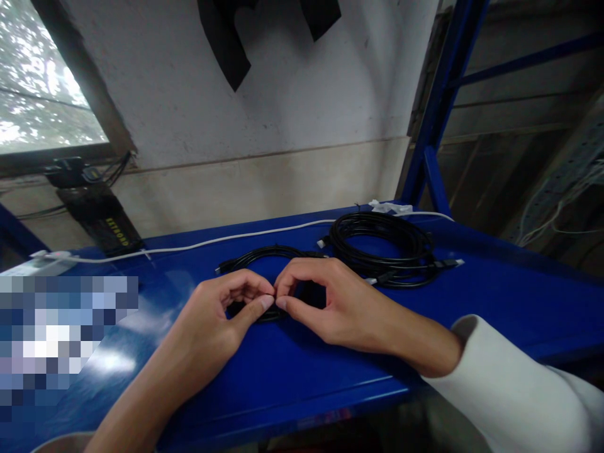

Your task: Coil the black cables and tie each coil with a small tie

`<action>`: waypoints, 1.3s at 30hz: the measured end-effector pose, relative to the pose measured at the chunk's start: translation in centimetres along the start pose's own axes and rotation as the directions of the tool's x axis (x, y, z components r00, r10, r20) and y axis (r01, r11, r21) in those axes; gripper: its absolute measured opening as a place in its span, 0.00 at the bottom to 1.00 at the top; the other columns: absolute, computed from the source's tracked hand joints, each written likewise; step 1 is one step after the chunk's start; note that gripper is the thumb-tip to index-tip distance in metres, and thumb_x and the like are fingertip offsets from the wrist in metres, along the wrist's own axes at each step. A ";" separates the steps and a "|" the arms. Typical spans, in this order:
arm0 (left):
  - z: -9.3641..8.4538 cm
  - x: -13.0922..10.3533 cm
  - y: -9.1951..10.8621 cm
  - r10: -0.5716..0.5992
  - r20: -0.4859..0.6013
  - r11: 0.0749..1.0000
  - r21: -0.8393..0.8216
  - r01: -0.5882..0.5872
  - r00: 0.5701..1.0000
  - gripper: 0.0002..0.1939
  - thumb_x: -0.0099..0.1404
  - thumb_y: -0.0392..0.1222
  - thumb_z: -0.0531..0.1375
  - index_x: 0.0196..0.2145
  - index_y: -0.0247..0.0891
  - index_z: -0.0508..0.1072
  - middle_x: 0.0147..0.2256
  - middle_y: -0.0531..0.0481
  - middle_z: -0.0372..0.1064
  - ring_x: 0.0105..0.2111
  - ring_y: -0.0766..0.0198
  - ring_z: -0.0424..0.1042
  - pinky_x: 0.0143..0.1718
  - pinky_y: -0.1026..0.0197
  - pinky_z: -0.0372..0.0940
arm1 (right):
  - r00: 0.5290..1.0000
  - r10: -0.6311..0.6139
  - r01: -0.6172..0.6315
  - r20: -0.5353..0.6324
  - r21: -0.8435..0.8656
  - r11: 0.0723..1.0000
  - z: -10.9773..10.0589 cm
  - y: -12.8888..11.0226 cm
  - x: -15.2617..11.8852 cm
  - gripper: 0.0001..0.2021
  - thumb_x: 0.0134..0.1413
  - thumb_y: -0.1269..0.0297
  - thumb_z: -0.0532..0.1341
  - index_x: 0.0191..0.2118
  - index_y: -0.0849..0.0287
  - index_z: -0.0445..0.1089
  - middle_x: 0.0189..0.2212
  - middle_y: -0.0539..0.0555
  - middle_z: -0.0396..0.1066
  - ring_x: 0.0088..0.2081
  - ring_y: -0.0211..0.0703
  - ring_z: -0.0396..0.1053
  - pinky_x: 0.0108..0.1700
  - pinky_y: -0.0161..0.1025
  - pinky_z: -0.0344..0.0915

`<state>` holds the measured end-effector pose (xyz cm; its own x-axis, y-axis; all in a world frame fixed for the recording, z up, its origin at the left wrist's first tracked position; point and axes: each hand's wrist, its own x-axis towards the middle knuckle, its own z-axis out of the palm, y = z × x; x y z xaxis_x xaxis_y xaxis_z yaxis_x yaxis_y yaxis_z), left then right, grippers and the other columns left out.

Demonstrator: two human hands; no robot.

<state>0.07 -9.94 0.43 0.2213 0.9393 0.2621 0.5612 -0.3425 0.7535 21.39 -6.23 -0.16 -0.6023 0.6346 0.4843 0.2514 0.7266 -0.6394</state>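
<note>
A coiled black cable (271, 250) lies on the blue tabletop (292, 377), partly hidden behind my hands. My left hand (226, 318) is over its left part, with thumb and forefinger pinched together. Meeting it at the fingertips, my right hand (325, 299) also makes a pinch, its thumb and forefinger forming a ring. Whatever lies between the fingertips of both hands is too small to make out. One black connector end (224, 267) of the coil sticks out to the left. Behind my right hand rests a larger coil of black cable (382, 242) with several plug ends.
A white cord (226, 237) runs along the table's back edge, past a white power strip (42, 263) at left and a crumpled white piece (391, 207). A dark box (106, 220) leans at back left. Blue frame posts (436, 119) rise at right.
</note>
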 end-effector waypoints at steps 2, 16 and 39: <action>0.1 0.1 -0.1 0.001 -0.003 1.000 0.015 -0.001 1.000 0.05 0.69 0.42 0.63 0.36 0.42 0.80 0.33 0.53 0.80 0.34 0.59 0.77 0.39 0.59 0.68 | 1.000 -0.023 0.023 0.002 0.005 1.000 0.0 0.0 0.0 0.04 0.61 0.73 0.65 0.36 0.59 0.76 0.38 0.53 0.78 0.41 0.41 0.75 0.47 0.39 0.68; 0.1 -0.2 -0.1 0.038 -0.034 0.998 0.058 -0.036 0.999 0.06 0.71 0.42 0.62 0.37 0.43 0.79 0.36 0.54 0.80 0.36 0.60 0.77 0.41 0.59 0.68 | 0.997 0.082 -0.082 -0.004 0.015 0.996 0.0 -0.3 0.2 0.04 0.58 0.73 0.63 0.34 0.60 0.75 0.35 0.51 0.79 0.38 0.41 0.75 0.45 0.39 0.68; -0.2 -0.1 -0.7 0.005 -0.048 1.000 -0.019 -0.006 0.999 0.03 0.66 0.45 0.68 0.36 0.47 0.84 0.37 0.55 0.83 0.40 0.59 0.81 0.43 0.60 0.71 | 0.990 0.141 -0.141 -0.006 0.011 0.990 0.2 0.3 0.2 0.03 0.63 0.67 0.65 0.38 0.60 0.77 0.35 0.50 0.79 0.38 0.40 0.75 0.43 0.37 0.66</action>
<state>-0.47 -9.78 0.03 0.1859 0.9373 0.2949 0.5449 -0.3481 0.7629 21.19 -5.93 -0.30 -0.5567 0.7320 0.3928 0.3256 0.6273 -0.7074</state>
